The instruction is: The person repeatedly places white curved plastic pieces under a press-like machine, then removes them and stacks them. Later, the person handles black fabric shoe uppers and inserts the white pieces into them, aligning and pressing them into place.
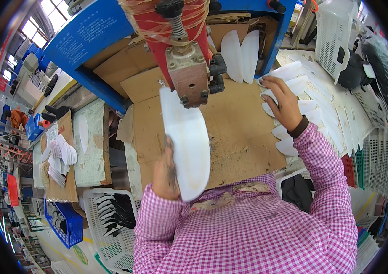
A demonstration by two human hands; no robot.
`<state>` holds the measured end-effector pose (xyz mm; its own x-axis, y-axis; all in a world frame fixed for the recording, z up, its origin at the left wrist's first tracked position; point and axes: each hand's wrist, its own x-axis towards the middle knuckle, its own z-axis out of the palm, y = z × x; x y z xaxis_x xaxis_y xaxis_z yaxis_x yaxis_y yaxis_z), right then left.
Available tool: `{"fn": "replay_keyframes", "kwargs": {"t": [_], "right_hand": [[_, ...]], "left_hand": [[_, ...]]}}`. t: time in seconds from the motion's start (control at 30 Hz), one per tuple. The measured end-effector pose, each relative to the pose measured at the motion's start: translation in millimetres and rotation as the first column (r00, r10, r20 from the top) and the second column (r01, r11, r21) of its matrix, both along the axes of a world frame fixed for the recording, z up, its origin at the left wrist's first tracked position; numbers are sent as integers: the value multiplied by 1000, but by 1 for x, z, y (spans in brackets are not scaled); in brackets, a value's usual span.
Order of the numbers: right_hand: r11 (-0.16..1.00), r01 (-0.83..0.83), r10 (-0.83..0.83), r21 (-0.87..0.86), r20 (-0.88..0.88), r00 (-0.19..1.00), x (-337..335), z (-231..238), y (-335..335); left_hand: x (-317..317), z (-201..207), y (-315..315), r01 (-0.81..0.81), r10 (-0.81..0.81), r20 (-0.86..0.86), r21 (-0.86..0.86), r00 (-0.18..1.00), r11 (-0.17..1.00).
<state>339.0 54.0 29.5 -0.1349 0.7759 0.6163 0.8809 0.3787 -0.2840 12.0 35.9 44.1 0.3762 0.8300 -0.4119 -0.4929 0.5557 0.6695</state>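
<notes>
My left hand is closed on the edge of a long white flat piece with rounded outlines, something like an insole blank. The far end of this piece lies just under the metal head of a red machine arm. To the right, my right hand has its fingers curled around the near end of another white piece, one of several overlapping on the side table. Two more white pieces lean upright against cardboard inside the blue machine frame.
Brown cardboard covers the work surface before me. A white plastic basket stands at the far right. On the left, a side table carries a pile of white cut pieces; below are a white basket of dark pieces and a blue crate.
</notes>
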Motion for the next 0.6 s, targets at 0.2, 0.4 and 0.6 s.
{"fn": "replay_keyframes", "kwargs": {"t": [0.2, 0.4, 0.6], "right_hand": [[948, -174, 103, -265, -263, 959, -37, -13, -52], [718, -584, 41, -379, -814, 579, -111, -49, -87], [780, -545, -92, -308, -918, 387, -162, -76, -78]], "left_hand": [[-14, -8, -38, 12, -14, -47, -41, 999, 999], [18, -43, -5, -254, 229, 161, 150, 960, 956], [32, -49, 2, -384, 354, 222, 114, 909, 916]]}}
